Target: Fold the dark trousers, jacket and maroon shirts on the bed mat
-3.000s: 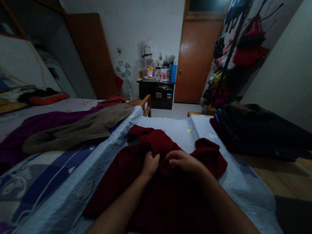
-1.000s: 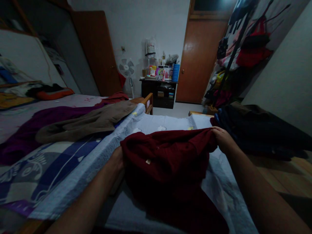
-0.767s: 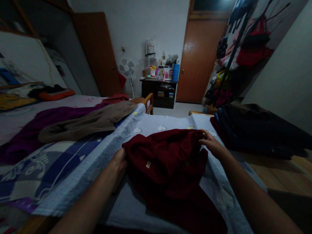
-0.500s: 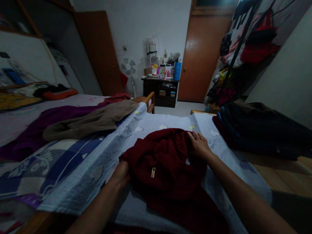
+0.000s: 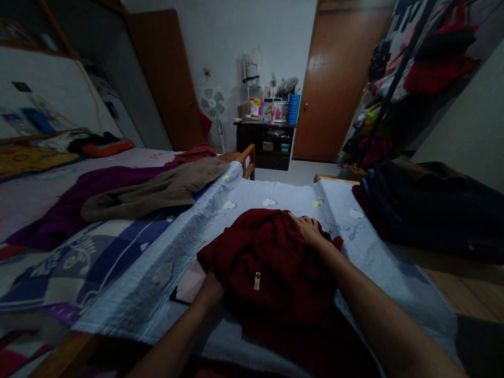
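A dark red garment (image 5: 271,262), possibly a hooded top, lies bunched on a pale blue patterned sheet (image 5: 271,191). It bears a small light label (image 5: 257,281), and its lower part spreads towards me. My left hand (image 5: 214,289) reaches in at the garment's left edge, where cloth hides the fingers. On the upper right of the cloth rests my right hand (image 5: 309,231), fingers stretched over the folds. A flat pinkish item (image 5: 191,278) with a dark edge pokes out from beneath the garment on the left.
Dark folded clothes (image 5: 429,210) are piled on a wooden surface (image 5: 452,283) at right. On the bed at left lie a brown garment (image 5: 157,191) and a purple one (image 5: 79,199). A fan (image 5: 213,105) and a black cabinet (image 5: 263,147) stand at the back.
My right hand has moved left from the garment's right edge onto its folds. My left hand has gone further under the left edge. More of the pinkish item shows.
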Available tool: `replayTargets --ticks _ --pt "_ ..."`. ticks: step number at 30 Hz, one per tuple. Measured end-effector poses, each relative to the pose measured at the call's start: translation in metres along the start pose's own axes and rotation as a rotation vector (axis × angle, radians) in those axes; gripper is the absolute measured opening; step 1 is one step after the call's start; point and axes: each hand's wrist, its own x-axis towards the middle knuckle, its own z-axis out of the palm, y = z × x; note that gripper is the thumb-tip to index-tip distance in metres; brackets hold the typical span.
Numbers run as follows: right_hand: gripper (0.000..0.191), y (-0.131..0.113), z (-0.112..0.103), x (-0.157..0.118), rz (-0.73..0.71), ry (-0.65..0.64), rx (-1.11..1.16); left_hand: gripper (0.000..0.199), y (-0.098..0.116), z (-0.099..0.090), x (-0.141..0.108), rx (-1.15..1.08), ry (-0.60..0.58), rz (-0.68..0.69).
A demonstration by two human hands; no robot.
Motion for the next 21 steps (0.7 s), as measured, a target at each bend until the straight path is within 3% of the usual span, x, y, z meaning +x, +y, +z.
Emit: replayTargets --ticks 2,4,7,9,12,15,21 --pt "0.054 -0.001 -0.002 0.0 -0.011 -0.002 -0.01 0.053 -0.006 0.005 -0.004 0.221 -0.038 0.114" --pt "0.043 -0.001 -0.004 -0.001 -0.005 -0.006 -0.016 0.057 -0.006 0.013 -0.007 0.306 -0.033 0.199" --pt "0.041 0.0 -0.003 -0.002 0.012 0.004 -0.018 0.06 0.001 0.023 -0.013 0.349 -0.048 0.28" --pt "0.041 0.002 -0.001 -0.001 0.014 0.01 -0.011 0.061 0.009 0.025 -0.016 0.468 -0.135 0.378" --pt "0.037 0.005 0.003 0.002 0.015 0.026 0.067 0.061 0.018 0.02 -0.02 0.715 -0.296 0.694" --pt "0.03 0.007 0.002 0.006 0.019 0.049 0.257 0.054 0.021 0.012 -0.025 0.876 -0.362 0.939" --pt "0.031 0.015 -0.01 -0.002 -0.043 0.099 0.573 0.042 0.01 0.001 -0.034 0.973 -0.351 0.993"
